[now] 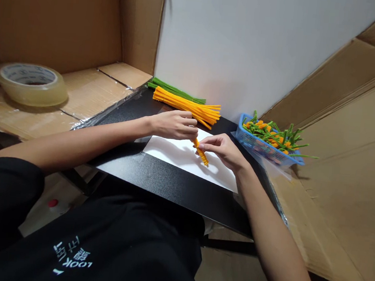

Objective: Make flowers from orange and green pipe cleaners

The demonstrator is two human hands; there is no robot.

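Over a white sheet (185,158) on a small black table (166,183), both my hands work on one orange coiled pipe cleaner (202,153). My left hand (175,125) is closed, pinching its upper end. My right hand (225,150) is closed too, fingers pinching the coil's middle from the right. The lower tip of the coil pokes out below my right fingers.
A bundle of straight orange pipe cleaners (187,106) and a green bundle (176,90) lie at the table's back. A blue basket (267,144) of finished orange-and-green pieces sits at the right. A roll of clear tape (31,83) rests on cardboard at the left. Cardboard walls surround the table.
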